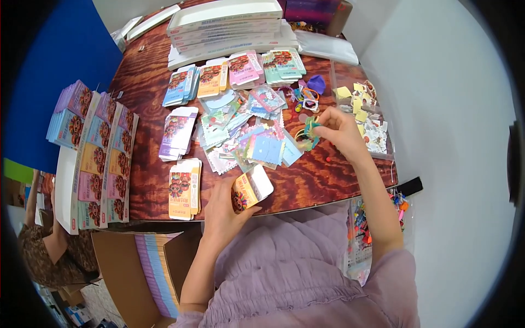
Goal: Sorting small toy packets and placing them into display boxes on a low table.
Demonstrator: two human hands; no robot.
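Near the table's front edge my left hand (223,212) grips a small orange printed box (244,198), its white end flap standing up. Farther right, my right hand (340,130) pinches a green and yellow loop-like trinket (309,134), perhaps a hair tie; its exact kind is unclear. Left of that hand lies a loose pile of small clear packets and pastel cards (265,148). Beyond the trinket are several coloured loops (306,99) and a purple piece (316,84).
Flat folded boxes in blue, orange, pink, green and purple (178,131) surround the pile. White trays (224,19) are stacked at the back. Filled display trays (93,164) stand left. A clear bin of small pieces (374,131) sits right. An open carton (123,273) stands below the table.
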